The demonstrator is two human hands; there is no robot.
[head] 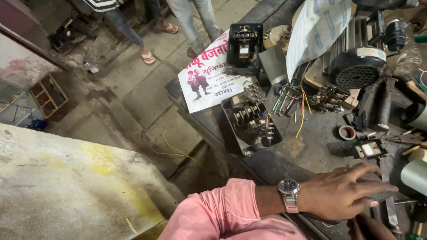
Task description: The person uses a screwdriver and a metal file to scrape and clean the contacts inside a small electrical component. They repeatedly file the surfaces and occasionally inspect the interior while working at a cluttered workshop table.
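Note:
My left hand [344, 192], with a metal wristwatch [289, 192] and a pink sleeve [222, 213], lies palm down on the dark workbench [307, 151], fingers spread over a dark flat piece. A flat metal strip [390, 209] runs just past its fingertips. Only part of my right hand [371, 227] shows at the bottom edge, under the left hand; its grip is hidden. A small black part with a white label [370, 149] lies just beyond the left hand. An open black switch box [251, 122] full of contactors and wires stands farther left.
A second black box [243, 46], a printed poster [205, 78], a finned electric motor [356, 58], loose yellow wires [302, 111], a tape roll [347, 132] and grey pipes [416, 175] crowd the bench. Other people's legs [147, 49] stand on the floor. A concrete slab [66, 186] fills the lower left.

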